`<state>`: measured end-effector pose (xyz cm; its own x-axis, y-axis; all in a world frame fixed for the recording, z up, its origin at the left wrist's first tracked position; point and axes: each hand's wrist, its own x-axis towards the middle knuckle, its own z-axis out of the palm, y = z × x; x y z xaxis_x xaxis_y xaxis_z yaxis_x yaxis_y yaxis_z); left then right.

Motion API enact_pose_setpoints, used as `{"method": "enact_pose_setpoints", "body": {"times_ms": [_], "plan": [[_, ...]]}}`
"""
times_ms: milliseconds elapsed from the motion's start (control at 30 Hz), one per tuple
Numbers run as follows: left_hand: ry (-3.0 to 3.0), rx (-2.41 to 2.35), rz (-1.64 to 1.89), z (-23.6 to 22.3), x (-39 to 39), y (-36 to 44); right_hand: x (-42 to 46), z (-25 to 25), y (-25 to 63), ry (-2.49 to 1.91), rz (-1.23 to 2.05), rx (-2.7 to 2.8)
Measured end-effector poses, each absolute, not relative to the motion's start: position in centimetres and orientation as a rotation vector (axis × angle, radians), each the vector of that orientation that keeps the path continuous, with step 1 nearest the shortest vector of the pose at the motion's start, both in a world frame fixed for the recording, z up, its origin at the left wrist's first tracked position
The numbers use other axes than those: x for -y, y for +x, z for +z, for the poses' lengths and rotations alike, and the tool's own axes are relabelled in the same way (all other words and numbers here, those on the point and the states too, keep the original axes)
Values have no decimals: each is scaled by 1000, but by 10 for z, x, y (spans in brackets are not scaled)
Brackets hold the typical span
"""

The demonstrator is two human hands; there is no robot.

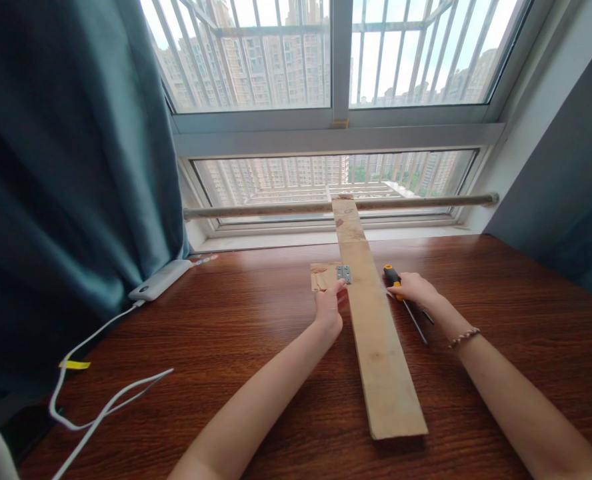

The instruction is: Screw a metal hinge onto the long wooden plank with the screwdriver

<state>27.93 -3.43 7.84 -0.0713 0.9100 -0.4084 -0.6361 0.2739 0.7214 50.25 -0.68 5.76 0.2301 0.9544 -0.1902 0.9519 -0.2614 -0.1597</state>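
A dark wood-grain tabletop point(531, 293) runs back to a barred window point(341, 133), its surface reaching broadly rightward past the person's right forearm and leftward from the left forearm toward a blue curtain point(76, 167). A long pale board point(383, 360) lies lengthwise down the table, near end on the wood, far end extending past the table's back edge and overlapping a horizontal rail point(266, 210) in view; whether the two touch cannot be told. A white cable point(111, 403) loops at left, well apart from the board, below a white power strip point(161, 280) at the curtain's hem. The right hand point(419, 290), just off the board's right edge, is closed over the handle of a screwdriver point(399, 295), a strip of tabletop between tool and board. The left hand point(330, 308) is partly curled, fingertips at a small wooden piece point(321, 270) and a metal hinge point(343, 273); how firmly it grips cannot be seen. The hinge bridges that piece and the board's left edge. A beaded bracelet point(465, 337) circles the right wrist.
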Motion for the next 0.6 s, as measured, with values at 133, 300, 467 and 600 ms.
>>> {"method": "enact_pose_setpoints", "body": {"times_ms": [133,300,467,600], "plan": [[296,-1017,1297,78,31,278,2,56,513,-2440,428,1921],[302,-1018,1298,78,28,276,3,74,530,-2438,633,1823],[319,-1034,1300,76,25,275,19,93,532,-2513,808,1809],[321,-1037,1297,73,23,275,25,89,522,-2583,867,1868]]}}
